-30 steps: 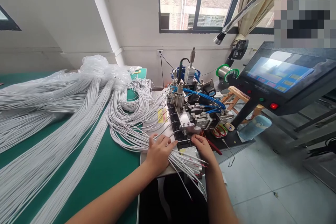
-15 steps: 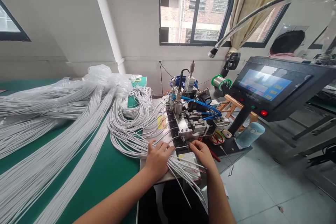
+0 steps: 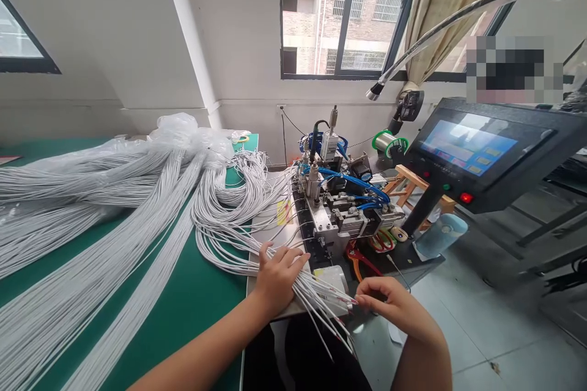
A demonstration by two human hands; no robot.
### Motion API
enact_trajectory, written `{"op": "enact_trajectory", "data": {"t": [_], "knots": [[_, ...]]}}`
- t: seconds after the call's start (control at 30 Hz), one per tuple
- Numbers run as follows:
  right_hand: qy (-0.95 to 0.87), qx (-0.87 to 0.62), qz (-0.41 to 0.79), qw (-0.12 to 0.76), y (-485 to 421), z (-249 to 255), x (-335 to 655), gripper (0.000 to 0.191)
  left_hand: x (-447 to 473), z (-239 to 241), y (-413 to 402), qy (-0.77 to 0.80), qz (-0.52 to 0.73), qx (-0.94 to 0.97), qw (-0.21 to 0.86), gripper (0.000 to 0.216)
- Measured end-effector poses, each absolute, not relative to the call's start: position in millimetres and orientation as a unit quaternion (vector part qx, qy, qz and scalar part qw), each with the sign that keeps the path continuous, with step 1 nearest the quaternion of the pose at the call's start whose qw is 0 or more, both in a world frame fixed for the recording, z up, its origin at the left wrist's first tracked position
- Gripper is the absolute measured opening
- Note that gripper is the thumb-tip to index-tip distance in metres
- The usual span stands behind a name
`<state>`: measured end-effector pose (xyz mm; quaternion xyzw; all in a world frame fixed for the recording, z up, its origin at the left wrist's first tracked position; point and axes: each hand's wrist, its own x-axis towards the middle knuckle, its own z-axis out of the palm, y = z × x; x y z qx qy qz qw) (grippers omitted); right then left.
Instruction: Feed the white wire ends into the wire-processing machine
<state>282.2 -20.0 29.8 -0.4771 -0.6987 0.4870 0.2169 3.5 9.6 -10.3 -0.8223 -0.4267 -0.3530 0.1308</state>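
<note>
Grey-white cables run in a loose bundle across the front edge of the workbench, their ends fanned out with small reddish tips. My left hand is closed over this bundle, palm down. At the ends of the bundle, my right hand has thumb and forefinger pinched at the tip of one cable. Just beyond my left hand stands a bench machine with metal cylinders and blue air hoses. Several single cables lead into its black side rail.
Long cable bundles, partly in clear plastic, cover the green table at left. Right of the machine are red-handled pliers, a solder spool and a control screen. A bent lamp hangs above. Another person is behind the screen.
My right hand has left the machine's front and moved right and toward me, to the cable tips. The left hand stays on the bundle. The view has shifted slightly.
</note>
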Motion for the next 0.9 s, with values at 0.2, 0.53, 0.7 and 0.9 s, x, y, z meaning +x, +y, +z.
{"op": "enact_trajectory", "data": {"t": [0.2, 0.53, 0.7, 0.9], "knots": [[-0.73, -0.458, 0.465, 0.202, -21, 30, 277, 0.034, 2, -7, 7, -0.397, -0.379, -0.824, 0.143, 0.036], [-0.609, -0.516, 0.412, 0.44, 1, 8, 256, 0.032, 2, -2, 0, -0.329, -0.339, -0.866, 0.164, 0.024], [-0.477, -0.501, 0.451, 0.565, 13, -8, 225, 0.034, 2, -3, 2, -0.327, -0.361, -0.861, 0.147, 0.021], [-0.466, -0.481, 0.478, 0.568, 15, -10, 216, 0.036, 5, -3, 4, -0.379, -0.365, -0.84, 0.131, 0.021]]}}
